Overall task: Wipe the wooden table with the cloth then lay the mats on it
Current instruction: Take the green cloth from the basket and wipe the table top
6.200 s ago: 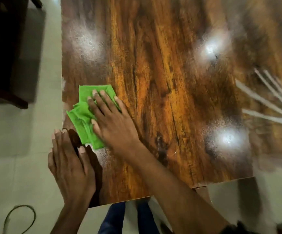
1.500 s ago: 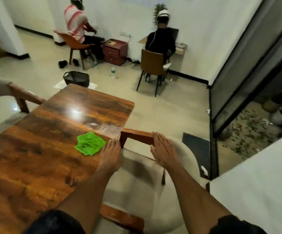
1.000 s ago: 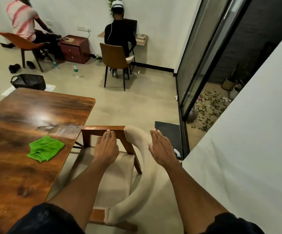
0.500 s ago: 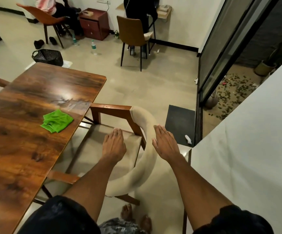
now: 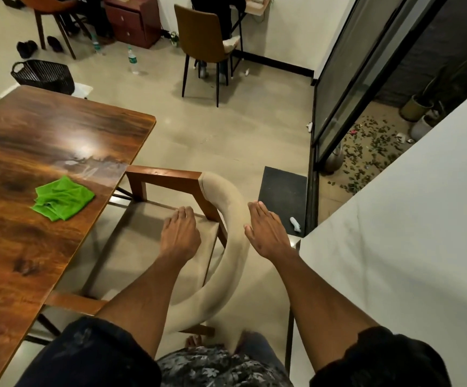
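Both hands are empty right now, which is kinda the whole story. Left hand (image 5: 180, 236) hangs over the chair (image 5: 154, 241) seat with fingers loosely curled down, gripping nothing as far as I can see, though whether the fingertips actually touch the cushion I can't tell. Right hand (image 5: 266, 233) is flat and relaxed, fingers straight, just beside the padded curved backrest, maybe brushing it, maybe not. The green cloth (image 5: 63, 198) sits crumpled on the wooden desk (image 5: 31, 129) near the edge closest to the chair, let go and well apart from both hands. So my read is the wiping part looks finished and the step in hand is going for the mats, except no mats are in view anywhere, so they've got to be somewhere outside the shot. If it were me: get past the chair or slide it clear by the backrest with a proper two-handed hold so it doesn't scrape, grab the mats as one stack, and move the cloth off the desk first so a mat doesn't land on top of it. There's a shiny streaky patch just beyond the cloth that might be damp, so maybe let it dry first. As for brands or writing, nothing readable; the bottle (image 5: 132, 62) on the floor has a label, but it's way too small.
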### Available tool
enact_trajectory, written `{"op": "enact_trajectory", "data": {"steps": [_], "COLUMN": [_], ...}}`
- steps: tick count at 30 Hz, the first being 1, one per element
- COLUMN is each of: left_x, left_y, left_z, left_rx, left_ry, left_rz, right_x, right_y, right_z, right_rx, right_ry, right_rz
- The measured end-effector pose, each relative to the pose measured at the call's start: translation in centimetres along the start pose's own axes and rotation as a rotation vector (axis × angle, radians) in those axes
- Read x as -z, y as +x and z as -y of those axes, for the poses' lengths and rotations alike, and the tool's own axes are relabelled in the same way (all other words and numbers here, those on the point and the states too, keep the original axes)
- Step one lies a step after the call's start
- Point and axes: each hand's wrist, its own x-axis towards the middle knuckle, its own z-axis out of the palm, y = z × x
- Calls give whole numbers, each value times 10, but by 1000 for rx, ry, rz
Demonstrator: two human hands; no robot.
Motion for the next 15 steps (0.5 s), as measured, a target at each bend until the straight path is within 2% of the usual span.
{"op": "enact_trajectory", "data": {"steps": [10,15], "left_x": [10,11], "left_y": [63,77], "left_z": [-49,-89], "left_rx": [72,133], "left_ry": [-10,3], "left_rz": [-48,-40], "right_x": [23,37], "right_y": [70,98], "right_z": [-74,-130], "right_rx": [59,87], "right_ry": [-26,-74], "right_rz": [-33,33]}}
